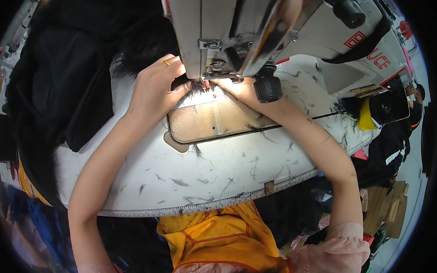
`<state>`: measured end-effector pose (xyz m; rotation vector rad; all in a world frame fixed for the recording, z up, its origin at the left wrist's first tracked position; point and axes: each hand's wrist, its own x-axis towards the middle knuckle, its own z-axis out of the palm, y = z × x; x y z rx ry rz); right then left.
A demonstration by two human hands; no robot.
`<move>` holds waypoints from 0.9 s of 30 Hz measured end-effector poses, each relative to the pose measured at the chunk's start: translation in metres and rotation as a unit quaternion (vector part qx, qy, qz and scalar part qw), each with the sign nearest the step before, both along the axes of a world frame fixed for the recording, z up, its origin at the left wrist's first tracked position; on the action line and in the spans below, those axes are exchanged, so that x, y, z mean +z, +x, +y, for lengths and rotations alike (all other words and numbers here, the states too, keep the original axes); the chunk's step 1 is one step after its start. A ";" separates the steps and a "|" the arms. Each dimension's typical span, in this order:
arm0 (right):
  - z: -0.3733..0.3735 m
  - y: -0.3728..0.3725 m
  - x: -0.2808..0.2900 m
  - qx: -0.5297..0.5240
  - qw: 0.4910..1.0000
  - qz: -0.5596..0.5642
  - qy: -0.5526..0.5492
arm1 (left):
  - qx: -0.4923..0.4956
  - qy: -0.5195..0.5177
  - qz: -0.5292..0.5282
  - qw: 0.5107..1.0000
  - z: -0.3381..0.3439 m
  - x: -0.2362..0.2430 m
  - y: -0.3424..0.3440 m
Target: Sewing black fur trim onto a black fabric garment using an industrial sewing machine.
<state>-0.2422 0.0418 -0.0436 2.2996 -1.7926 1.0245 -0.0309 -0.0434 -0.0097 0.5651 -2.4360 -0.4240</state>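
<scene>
A white sewing machine (304,24) stands ahead of me, its lamp lighting the needle area. My left hand (155,84), with a gold ring, is left of the presser foot. Its thumb and fingers close on the edge of a black furry fabric (127,68), and the machine head covers some fingertips. My right hand (241,91) reaches in from the right beside the needle, a finger stretched along the metal needle plate (207,100). The machine head and a black knob (268,89) hide most of its fingers. Black fur tufts lie at the presser foot.
More black cloth (85,79) is heaped at the left. Loose fur clippings dot the white table (169,178), whose near edge carries a measuring tape (216,204). At the right are a yellow-and-black container (368,115) and wooden pieces (394,210).
</scene>
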 end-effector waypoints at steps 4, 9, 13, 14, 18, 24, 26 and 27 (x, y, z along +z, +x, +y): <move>0.002 -0.006 -0.009 -0.021 0.999 -0.047 0.008 | -0.020 -0.030 0.035 0.999 -0.007 -0.001 0.008; -0.005 -0.011 -0.017 -0.007 0.998 -0.010 -0.055 | 0.109 -0.126 -0.043 0.985 -0.035 0.005 0.022; -0.008 -0.019 -0.008 -0.016 0.999 0.045 -0.022 | 0.175 0.081 -0.022 0.981 -0.026 0.019 0.039; -0.007 -0.025 -0.001 -0.020 0.995 0.073 -0.064 | 0.174 0.163 0.029 0.971 -0.017 0.024 0.047; 0.001 -0.051 0.026 -0.117 0.987 0.111 0.022 | 0.158 0.528 0.380 0.743 0.030 0.037 0.093; 0.017 -0.049 0.036 -0.158 0.976 0.057 0.141 | 0.118 0.477 0.244 0.836 0.065 0.022 0.142; 0.030 -0.051 0.043 -0.107 0.982 -0.082 0.131 | 0.102 0.471 0.255 0.838 0.073 0.020 0.148; 0.037 -0.053 0.046 -0.095 0.974 -0.121 0.165 | 0.074 0.502 0.305 0.806 0.078 0.020 0.149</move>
